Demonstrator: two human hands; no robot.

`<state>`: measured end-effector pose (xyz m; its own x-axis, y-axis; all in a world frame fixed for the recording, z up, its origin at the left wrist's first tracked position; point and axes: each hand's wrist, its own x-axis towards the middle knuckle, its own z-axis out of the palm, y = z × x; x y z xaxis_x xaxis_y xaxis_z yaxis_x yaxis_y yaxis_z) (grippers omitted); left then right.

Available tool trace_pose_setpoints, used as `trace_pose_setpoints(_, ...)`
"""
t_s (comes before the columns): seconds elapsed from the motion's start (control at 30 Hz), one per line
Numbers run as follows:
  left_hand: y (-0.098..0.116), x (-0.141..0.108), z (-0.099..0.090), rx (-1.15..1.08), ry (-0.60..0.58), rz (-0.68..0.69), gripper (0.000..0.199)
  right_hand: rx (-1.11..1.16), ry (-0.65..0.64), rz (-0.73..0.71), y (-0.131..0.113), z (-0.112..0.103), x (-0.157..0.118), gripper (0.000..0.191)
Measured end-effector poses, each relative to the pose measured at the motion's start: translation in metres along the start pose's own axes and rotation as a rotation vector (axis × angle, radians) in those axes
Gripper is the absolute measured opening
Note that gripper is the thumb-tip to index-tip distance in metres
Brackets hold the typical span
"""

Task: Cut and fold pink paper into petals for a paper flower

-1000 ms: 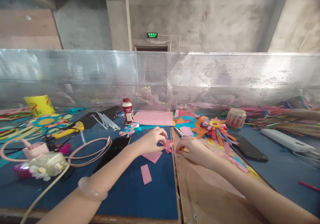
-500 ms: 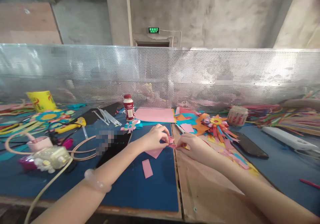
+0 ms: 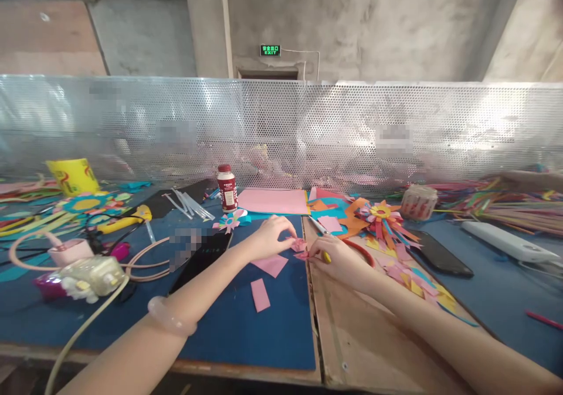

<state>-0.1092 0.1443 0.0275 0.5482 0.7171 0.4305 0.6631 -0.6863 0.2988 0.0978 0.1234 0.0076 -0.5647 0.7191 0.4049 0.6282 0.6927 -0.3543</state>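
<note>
Between my hands is a small folded pink paper piece (image 3: 299, 246). My left hand (image 3: 273, 236) pinches its left edge with thumb and fingertips. On the other side my right hand (image 3: 331, 256) is closed on the same piece, and a yellow-ended tool (image 3: 326, 257) shows among its fingers. Under my left wrist lies a pink paper square (image 3: 273, 265), partly covered. A small pink rectangle (image 3: 260, 295) rests nearer the front on the blue mat (image 3: 281, 336).
Behind my hands stand a red-capped bottle (image 3: 227, 189) and pink sheets (image 3: 272, 201). A paper flower (image 3: 380, 213), scraps and a phone (image 3: 440, 254) lie to the right. Cables, a yellow glue gun (image 3: 125, 222) and a dark tablet (image 3: 197, 260) are on the left.
My left hand has shifted slightly up and left on the pink piece, showing more of it. A red ring now shows behind my right hand.
</note>
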Motion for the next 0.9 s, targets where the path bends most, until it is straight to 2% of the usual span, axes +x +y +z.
trace_pose_setpoints(0.1, -0.012, -0.003, -0.01, 0.09, 0.021, -0.119, 0.01, 0.087, -0.026, 0.089, 0.0, 0.002, -0.001, 0.009)
trace_pose_setpoints(0.17, -0.019, -0.008, -0.019, 0.116, -0.053, -0.162, 0.011, 0.11, -0.031, 0.097, 0.002, 0.003, -0.001, 0.01)
trace_pose_setpoints(0.2, -0.022, -0.011, -0.023, 0.098, -0.128, -0.194, 0.016, 0.1, -0.023, 0.073, 0.003, 0.003, -0.001, 0.011)
trace_pose_setpoints(0.27, -0.027, -0.016, -0.029, 0.063, -0.219, -0.241, 0.027, 0.024, 0.035, -0.007, 0.004, 0.001, -0.001, 0.015)
trace_pose_setpoints(0.4, -0.034, -0.021, -0.028, 0.031, -0.22, -0.297, 0.028, -0.206, 0.228, -0.112, -0.016, -0.006, -0.003, 0.022)
trace_pose_setpoints(0.47, -0.038, -0.02, -0.022, 0.018, -0.186, -0.297, 0.025, -0.208, 0.194, -0.214, -0.038, -0.001, -0.005, 0.029)
trace_pose_setpoints(0.57, -0.043, -0.019, -0.014, 0.023, -0.129, -0.269, 0.022, -0.157, 0.02, -0.367, -0.069, 0.02, -0.006, 0.042)
trace_pose_setpoints(0.63, -0.043, -0.02, -0.01, 0.043, -0.117, -0.245, 0.023, -0.149, -0.034, -0.394, -0.08, 0.036, -0.006, 0.034)
trace_pose_setpoints(0.73, -0.038, -0.02, -0.008, 0.07, -0.114, -0.211, 0.025, -0.215, -0.05, -0.462, -0.082, 0.048, -0.011, 0.014)
trace_pose_setpoints(0.8, -0.031, -0.02, -0.008, 0.08, -0.103, -0.174, 0.026, -0.293, -0.037, -0.545, -0.078, 0.046, -0.02, 0.014)
trace_pose_setpoints(0.9, -0.02, -0.019, -0.007, 0.074, -0.08, -0.096, 0.029, -0.364, -0.01, -0.581, -0.07, 0.028, -0.043, 0.021)
